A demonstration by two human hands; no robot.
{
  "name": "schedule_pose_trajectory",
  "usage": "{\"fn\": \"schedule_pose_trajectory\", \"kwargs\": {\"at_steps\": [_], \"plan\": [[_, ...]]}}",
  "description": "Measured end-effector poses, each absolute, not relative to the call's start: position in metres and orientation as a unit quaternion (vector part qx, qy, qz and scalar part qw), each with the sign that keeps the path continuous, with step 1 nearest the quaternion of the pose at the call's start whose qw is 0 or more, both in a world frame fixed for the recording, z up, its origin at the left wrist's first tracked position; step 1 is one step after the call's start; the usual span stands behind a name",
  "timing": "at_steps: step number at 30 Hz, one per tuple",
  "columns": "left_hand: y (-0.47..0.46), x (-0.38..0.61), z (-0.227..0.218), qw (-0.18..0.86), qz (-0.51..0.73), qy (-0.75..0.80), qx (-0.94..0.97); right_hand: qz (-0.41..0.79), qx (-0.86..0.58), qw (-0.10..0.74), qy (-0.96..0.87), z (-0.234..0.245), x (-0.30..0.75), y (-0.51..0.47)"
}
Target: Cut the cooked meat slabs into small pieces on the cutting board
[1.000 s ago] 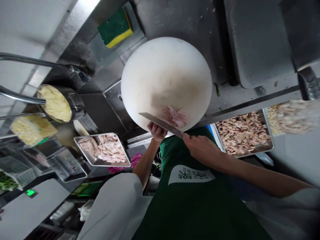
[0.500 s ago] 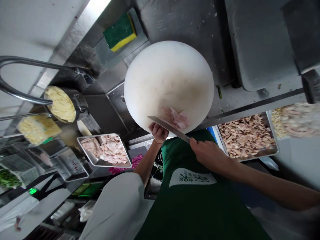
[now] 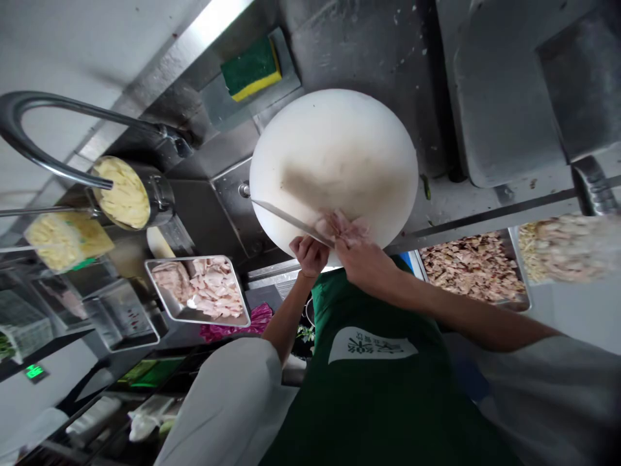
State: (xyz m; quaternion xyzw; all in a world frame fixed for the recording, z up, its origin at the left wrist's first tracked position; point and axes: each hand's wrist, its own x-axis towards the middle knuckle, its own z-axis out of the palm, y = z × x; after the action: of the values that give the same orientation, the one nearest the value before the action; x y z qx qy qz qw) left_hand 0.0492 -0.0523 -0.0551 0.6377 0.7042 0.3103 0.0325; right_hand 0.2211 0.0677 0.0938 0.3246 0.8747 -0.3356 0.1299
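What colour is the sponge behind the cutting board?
Green on top, yellow beneath; the sponge shows in the head view.

cutting board (image 3: 334,155) 1 | knife (image 3: 286,219) 1 | sponge (image 3: 252,68) 1 | meat trays (image 3: 198,290) 2 | pot (image 3: 130,194) 1

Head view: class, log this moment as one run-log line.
right hand: holds knife | left hand: at meat | cutting board

We see a matt white plastic cutting board (image 3: 334,155), faintly stained, on our dull, scuffed steel table (image 3: 369,45). The knife (image 3: 286,220) blade is smooth bright metal. The meat (image 3: 347,226) looks moist and pale pink. The sponge (image 3: 252,68) is rough green on soft yellow foam; the tray (image 3: 167,304) is shiny steel.
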Motion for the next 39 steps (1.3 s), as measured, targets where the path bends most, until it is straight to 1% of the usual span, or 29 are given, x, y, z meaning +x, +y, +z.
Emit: {"fn": "schedule_pose_trajectory", "kwargs": {"at_steps": [4,7,11,15,20,22,25,27,30,34,36,39], "plan": [[-0.062,0.044,-0.065,0.061,0.282,0.714,0.638,-0.348,0.327,0.195,0.857,0.111,0.242,0.032],[-0.066,0.042,-0.068,0.085,0.296,0.71,0.633,-0.361,0.317,0.212,0.851,0.114,0.258,0.023],[-0.063,0.043,-0.064,0.047,0.288,0.703,0.648,-0.358,0.327,0.235,0.842,0.116,0.271,0.022],[-0.058,0.044,-0.058,0.002,0.309,0.687,0.658,-0.366,0.305,0.232,0.848,0.117,0.271,0.028],[-0.055,0.044,-0.055,0.027,0.303,0.69,0.656,-0.387,0.317,0.266,0.824,0.12,0.278,0.028],[-0.054,0.044,-0.053,0.03,0.289,0.702,0.65,-0.388,0.317,0.259,0.826,0.119,0.276,0.029],[-0.053,0.045,-0.051,0.003,0.287,0.701,0.652,-0.392,0.302,0.239,0.835,0.116,0.274,0.029],[-0.052,0.046,-0.049,-0.006,0.3,0.679,0.67,-0.394,0.308,0.247,0.83,0.114,0.276,0.028],[-0.052,0.047,-0.047,0.017,0.321,0.659,0.679,-0.394,0.319,0.256,0.823,0.112,0.273,0.029],[-0.052,0.048,-0.048,0.051,0.3,0.694,0.652,-0.395,0.31,0.211,0.839,0.105,0.258,0.038],[-0.052,0.049,-0.049,0.037,0.304,0.692,0.654,-0.401,0.31,0.226,0.832,0.105,0.263,0.038],[-0.05,0.05,-0.049,0.021,0.307,0.683,0.662,-0.413,0.31,0.283,0.809,0.109,0.279,0.031]]}}
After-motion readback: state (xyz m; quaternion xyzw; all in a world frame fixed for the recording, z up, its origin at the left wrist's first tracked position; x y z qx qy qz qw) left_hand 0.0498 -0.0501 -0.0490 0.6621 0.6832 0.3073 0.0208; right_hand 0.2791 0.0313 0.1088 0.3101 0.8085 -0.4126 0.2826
